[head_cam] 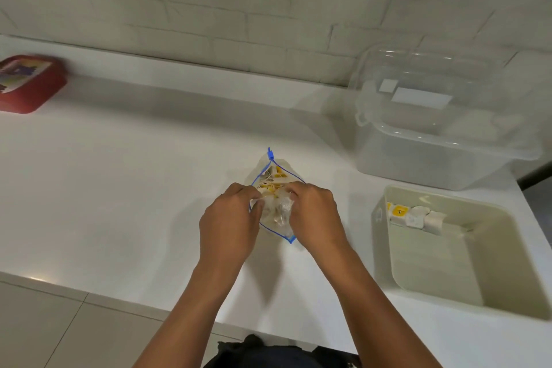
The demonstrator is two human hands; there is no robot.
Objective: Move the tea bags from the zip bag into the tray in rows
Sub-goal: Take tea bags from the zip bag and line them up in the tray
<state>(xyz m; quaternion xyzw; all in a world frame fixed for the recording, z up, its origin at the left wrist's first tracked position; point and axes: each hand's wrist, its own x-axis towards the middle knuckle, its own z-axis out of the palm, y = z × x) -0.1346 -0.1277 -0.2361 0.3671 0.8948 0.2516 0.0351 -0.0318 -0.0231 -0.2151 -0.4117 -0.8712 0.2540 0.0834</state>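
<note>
Both hands, left (230, 218) and right (313, 215), pinch the zip bag (276, 188) open at centre. Its tea bags (273, 187) look light, soft and tearable; best pinched by the body. The tray (466, 302) sits at 3 o'clock.

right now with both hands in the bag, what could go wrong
Strings and tags look tangled inside the zip bag, so the right hand may drag out several tea bags at once. The left hand only pinches the bag's edge, so the bag could slip or tip. The row of tea bags in the tray stands loosely and could topple when more are added.
</note>
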